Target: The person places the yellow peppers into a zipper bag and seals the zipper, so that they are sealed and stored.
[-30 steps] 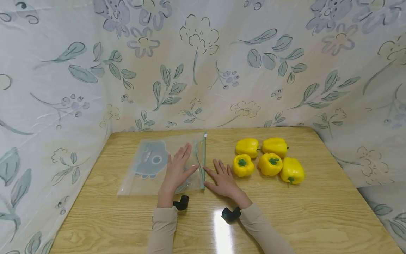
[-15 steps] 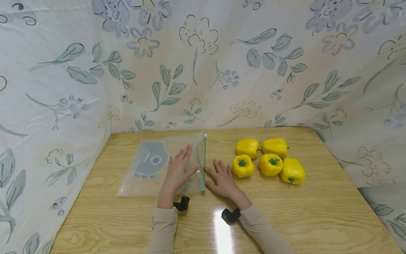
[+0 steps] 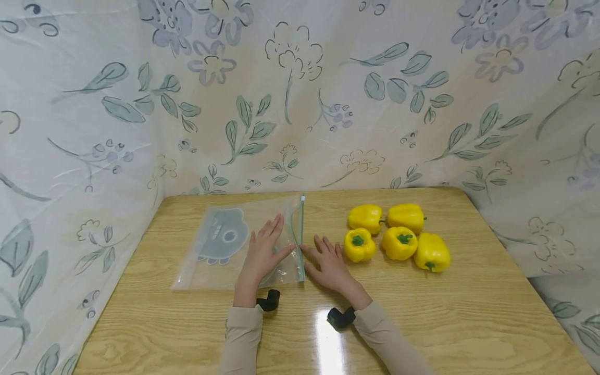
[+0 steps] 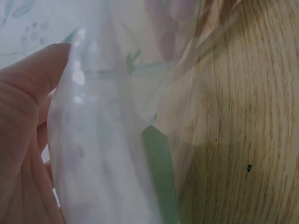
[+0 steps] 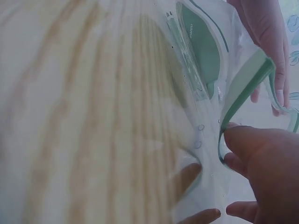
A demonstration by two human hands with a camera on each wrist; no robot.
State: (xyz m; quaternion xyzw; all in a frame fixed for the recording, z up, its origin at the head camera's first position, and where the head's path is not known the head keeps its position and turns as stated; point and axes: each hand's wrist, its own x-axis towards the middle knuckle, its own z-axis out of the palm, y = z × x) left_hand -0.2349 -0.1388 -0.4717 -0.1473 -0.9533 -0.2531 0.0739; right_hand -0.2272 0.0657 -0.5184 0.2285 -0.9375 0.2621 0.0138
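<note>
A clear zip bag (image 3: 222, 273) with a blue-grey cartoon print lies flat at the left centre, its green-edged mouth facing right. My left hand (image 3: 258, 255) rests on the bag with straight fingers, thumb tip near the mouth. In the left wrist view, clear film stands up beside the left hand's fingers (image 4: 32, 79). My right hand (image 3: 330, 268) lies spread just right of the mouth, index fingertip and thumb right at the green edge. The right wrist view shows the thumb (image 5: 245, 140) against the green strip (image 5: 243, 88), which stands up from the table.
Several yellow bell peppers (image 3: 399, 243) with green stems sit grouped right of my right hand. The wooden table (image 3: 469, 312) reaches back to a floral cloth (image 3: 300, 151). Black wrist devices (image 3: 340, 317) sit at both wrists.
The bag's green edge shifts very slightly beside my right hand, whose thumb draws a little to the right. Otherwise both hands and the peppers hold their places.
</note>
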